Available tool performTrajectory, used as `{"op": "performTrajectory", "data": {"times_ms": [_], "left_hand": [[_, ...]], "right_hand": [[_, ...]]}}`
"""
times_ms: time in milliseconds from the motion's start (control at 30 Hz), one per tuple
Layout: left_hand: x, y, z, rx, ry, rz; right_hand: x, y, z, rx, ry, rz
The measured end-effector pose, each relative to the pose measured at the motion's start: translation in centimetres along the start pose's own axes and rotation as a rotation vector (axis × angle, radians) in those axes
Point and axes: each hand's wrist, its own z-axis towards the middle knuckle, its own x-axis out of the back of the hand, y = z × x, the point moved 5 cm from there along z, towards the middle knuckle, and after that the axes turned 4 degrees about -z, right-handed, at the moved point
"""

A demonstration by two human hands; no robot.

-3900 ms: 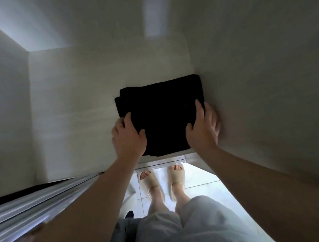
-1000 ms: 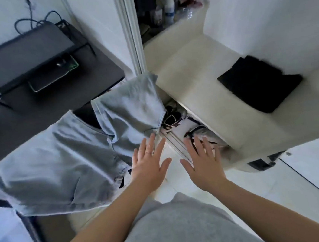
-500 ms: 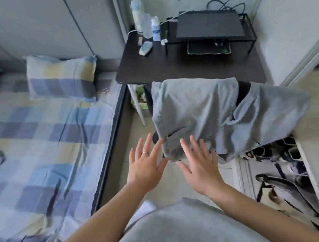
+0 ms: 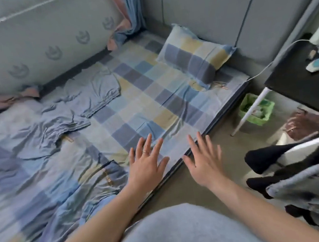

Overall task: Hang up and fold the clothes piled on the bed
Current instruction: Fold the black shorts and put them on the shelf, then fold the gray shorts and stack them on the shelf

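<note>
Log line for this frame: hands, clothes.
left hand: open, empty | right hand: open, empty | grey garment: unfolded on bed

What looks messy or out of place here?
The grey-blue clothes lie crumpled and unfolded on the bed, near the wall. A grey garment hangs bunched at the right edge, off the bed.

Both bare forearms reach forward from the lower edge toward twelve o'clock. The left hand (image 4: 146, 164) is held flat, palm down, fingers spread, a ring on one finger. The right hand (image 4: 204, 160) is beside it at three o'clock, likewise flat and splayed, holding nothing.
</note>
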Motion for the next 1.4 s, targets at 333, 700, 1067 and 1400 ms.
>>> {"op": "performTrajectory", "data": {"times_ms": [333, 700, 1067, 1400], "left_hand": [[4.4, -17.9, -3.0, 0.447, 0.117, -0.155], [8.1, -27.9, -0.3, 0.733, 0.188, -0.244], [7.9, -42.0, 5.9, 0.82, 0.121, -0.241], [0.5, -67.1, 9.3, 0.842, -0.039, -0.259]], "right_hand": [[-4.0, -17.3, 8.4, 0.293, -0.182, -0.088], [-5.9, -27.6, 19.7, 0.52, -0.274, -0.166], [-9.3, -38.9, 28.5, 0.619, -0.262, -0.175], [-24.7, -54.9, 36.5, 0.515, -0.347, -0.272]]}}
